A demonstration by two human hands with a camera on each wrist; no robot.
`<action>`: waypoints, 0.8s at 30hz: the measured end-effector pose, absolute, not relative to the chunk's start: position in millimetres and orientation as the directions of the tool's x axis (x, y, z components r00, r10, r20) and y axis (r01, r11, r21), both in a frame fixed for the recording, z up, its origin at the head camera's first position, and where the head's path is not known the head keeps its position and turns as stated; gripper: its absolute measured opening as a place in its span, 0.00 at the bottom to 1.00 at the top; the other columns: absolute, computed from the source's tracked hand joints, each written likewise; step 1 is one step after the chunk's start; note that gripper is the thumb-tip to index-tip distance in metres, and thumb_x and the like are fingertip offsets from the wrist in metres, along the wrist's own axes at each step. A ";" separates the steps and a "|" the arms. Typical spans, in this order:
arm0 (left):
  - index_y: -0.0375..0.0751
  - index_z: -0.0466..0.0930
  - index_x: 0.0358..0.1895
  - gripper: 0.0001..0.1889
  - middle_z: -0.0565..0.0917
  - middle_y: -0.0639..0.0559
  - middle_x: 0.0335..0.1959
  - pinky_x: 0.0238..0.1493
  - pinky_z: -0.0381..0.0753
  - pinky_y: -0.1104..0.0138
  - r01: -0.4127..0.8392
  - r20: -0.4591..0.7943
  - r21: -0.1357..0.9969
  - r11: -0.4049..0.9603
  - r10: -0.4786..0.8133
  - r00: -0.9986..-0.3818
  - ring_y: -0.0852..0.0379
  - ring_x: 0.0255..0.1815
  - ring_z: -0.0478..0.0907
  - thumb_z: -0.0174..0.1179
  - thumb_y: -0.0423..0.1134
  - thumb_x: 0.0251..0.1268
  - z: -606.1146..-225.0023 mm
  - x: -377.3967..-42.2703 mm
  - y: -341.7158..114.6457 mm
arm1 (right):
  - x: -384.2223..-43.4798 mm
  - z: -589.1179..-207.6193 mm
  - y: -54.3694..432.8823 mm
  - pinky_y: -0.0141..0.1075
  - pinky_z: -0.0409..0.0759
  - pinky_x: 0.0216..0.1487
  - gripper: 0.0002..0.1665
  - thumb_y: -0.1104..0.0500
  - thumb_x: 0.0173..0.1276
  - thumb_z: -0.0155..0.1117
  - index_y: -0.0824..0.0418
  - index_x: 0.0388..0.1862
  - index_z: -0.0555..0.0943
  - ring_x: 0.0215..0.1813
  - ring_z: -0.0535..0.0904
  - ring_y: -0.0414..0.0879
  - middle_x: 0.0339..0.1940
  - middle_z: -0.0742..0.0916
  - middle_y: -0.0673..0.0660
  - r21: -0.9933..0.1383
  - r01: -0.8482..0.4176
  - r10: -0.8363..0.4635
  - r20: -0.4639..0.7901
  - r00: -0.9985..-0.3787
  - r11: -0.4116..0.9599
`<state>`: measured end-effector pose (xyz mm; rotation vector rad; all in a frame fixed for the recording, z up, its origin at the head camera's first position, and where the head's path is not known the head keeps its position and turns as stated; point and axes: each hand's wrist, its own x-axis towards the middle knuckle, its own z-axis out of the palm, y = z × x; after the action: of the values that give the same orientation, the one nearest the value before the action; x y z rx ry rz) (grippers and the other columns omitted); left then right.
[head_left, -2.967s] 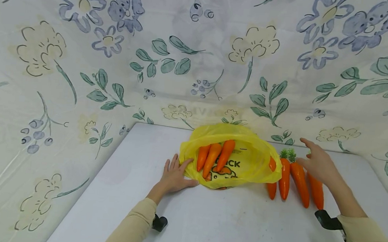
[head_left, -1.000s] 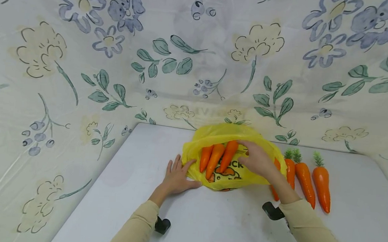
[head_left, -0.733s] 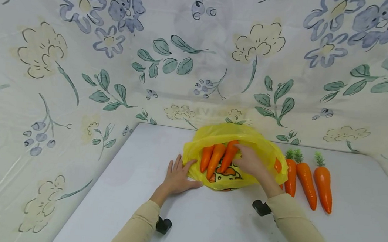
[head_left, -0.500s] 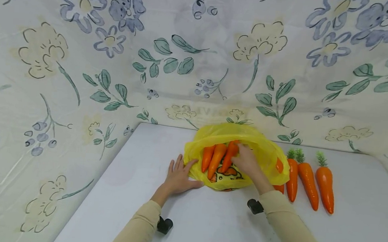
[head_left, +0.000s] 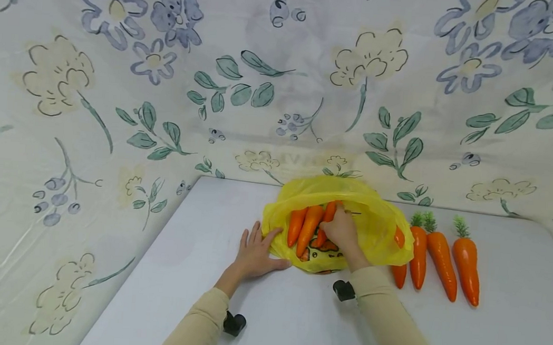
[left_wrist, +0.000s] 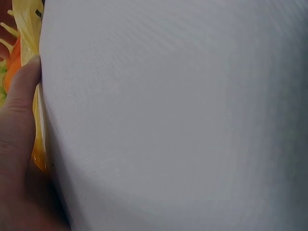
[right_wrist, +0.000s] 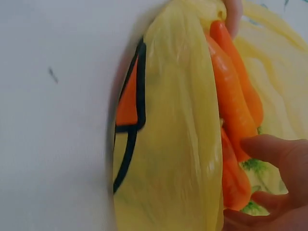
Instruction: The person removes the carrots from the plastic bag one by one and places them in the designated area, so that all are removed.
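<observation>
A yellow plastic bag (head_left: 377, 236) with a printed picture lies with its mouth facing me. Inside it, 3 orange carrots rest side by side: the left carrot (head_left: 296, 226), the middle carrot (head_left: 308, 232) and the right carrot (head_left: 330, 211). My right hand (head_left: 341, 232) reaches into the mouth and grips the right carrot, thumb on its left side and partly covering it. In the right wrist view that thumb overlaps the middle carrot (right_wrist: 231, 96). My left hand (head_left: 254, 255), fingers spread, rests on the table at the bag's left edge, thumb and index finger touching the yellow plastic.
To the bag's right, several carrots with green tops lie in a row on the white table (head_left: 197, 231), the far right carrot (head_left: 466, 268) a little apart. The bag's right rim overlaps the nearest one (head_left: 398, 275). A flowered cloth (head_left: 241, 128) hangs behind the table.
My right hand has come left from the row of carrots into the bag and closed over the right carrot inside, which has shifted slightly left. My left hand has stayed at the bag's edge.
</observation>
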<state>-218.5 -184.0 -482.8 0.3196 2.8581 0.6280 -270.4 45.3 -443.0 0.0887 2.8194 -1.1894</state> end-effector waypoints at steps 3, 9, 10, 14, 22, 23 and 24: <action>0.50 0.58 0.77 0.47 0.47 0.28 0.78 0.76 0.31 0.41 0.165 -0.142 0.430 0.888 0.247 -0.959 0.35 0.81 0.34 0.63 0.66 0.56 -481.1 -217.2 -183.2 | -269.4 -446.3 41.5 0.55 0.74 0.62 0.46 0.61 0.61 0.66 0.74 0.73 0.57 0.61 0.73 0.70 0.61 0.75 0.79 -0.676 0.085 0.032 -0.090 -0.995 0.732; 0.52 0.57 0.77 0.47 0.47 0.28 0.78 0.76 0.31 0.41 0.162 -0.150 0.413 0.896 0.243 -0.958 0.36 0.81 0.34 0.62 0.67 0.57 -481.4 -217.6 -182.8 | -265.1 -452.7 35.4 0.54 0.76 0.59 0.43 0.63 0.61 0.66 0.72 0.72 0.60 0.60 0.74 0.70 0.56 0.79 0.78 -0.635 0.081 0.044 -0.074 -0.996 0.768; 0.52 0.57 0.77 0.47 0.47 0.28 0.78 0.76 0.31 0.41 0.160 -0.152 0.407 0.899 0.240 -0.959 0.36 0.81 0.34 0.63 0.67 0.57 -481.5 -217.9 -182.9 | -264.0 -452.7 34.2 0.54 0.77 0.57 0.42 0.63 0.61 0.66 0.71 0.72 0.61 0.59 0.75 0.70 0.55 0.79 0.78 -0.630 0.077 0.041 -0.071 -0.997 0.773; 0.53 0.57 0.77 0.47 0.48 0.29 0.78 0.76 0.30 0.42 0.147 -0.161 0.404 0.903 0.229 -0.960 0.37 0.81 0.33 0.63 0.67 0.56 -481.9 -218.7 -183.2 | -262.7 -454.0 31.9 0.55 0.79 0.53 0.40 0.67 0.59 0.64 0.70 0.71 0.63 0.57 0.76 0.70 0.54 0.80 0.77 -0.620 0.070 0.034 -0.069 -0.997 0.782; 0.54 0.57 0.77 0.47 0.48 0.30 0.78 0.76 0.29 0.42 0.147 -0.161 0.408 0.901 0.229 -0.960 0.37 0.81 0.33 0.62 0.67 0.56 -483.1 -219.6 -181.6 | -263.8 -454.9 41.4 0.54 0.79 0.52 0.40 0.71 0.56 0.62 0.69 0.70 0.65 0.52 0.79 0.66 0.50 0.82 0.74 -0.672 0.070 0.058 -0.041 -0.998 0.737; 0.54 0.57 0.77 0.47 0.48 0.29 0.78 0.76 0.29 0.42 0.150 -0.158 0.409 0.900 0.231 -0.960 0.37 0.81 0.33 0.63 0.67 0.56 -483.7 -220.0 -181.2 | -263.7 -454.4 43.0 0.54 0.79 0.52 0.39 0.70 0.57 0.62 0.70 0.70 0.65 0.52 0.79 0.66 0.50 0.82 0.74 -0.679 0.070 0.057 -0.041 -0.998 0.730; 0.54 0.57 0.77 0.47 0.48 0.29 0.78 0.76 0.30 0.42 0.153 -0.156 0.409 0.900 0.234 -0.960 0.37 0.81 0.33 0.63 0.67 0.56 -484.4 -220.5 -180.7 | -263.7 -453.7 44.7 0.54 0.79 0.52 0.39 0.70 0.57 0.62 0.70 0.69 0.65 0.52 0.79 0.66 0.51 0.82 0.73 -0.687 0.074 0.060 -0.043 -0.997 0.723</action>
<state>-220.5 -180.7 -484.4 0.2950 2.8640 0.5923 -263.7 44.7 -453.7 0.1125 2.8988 -1.1578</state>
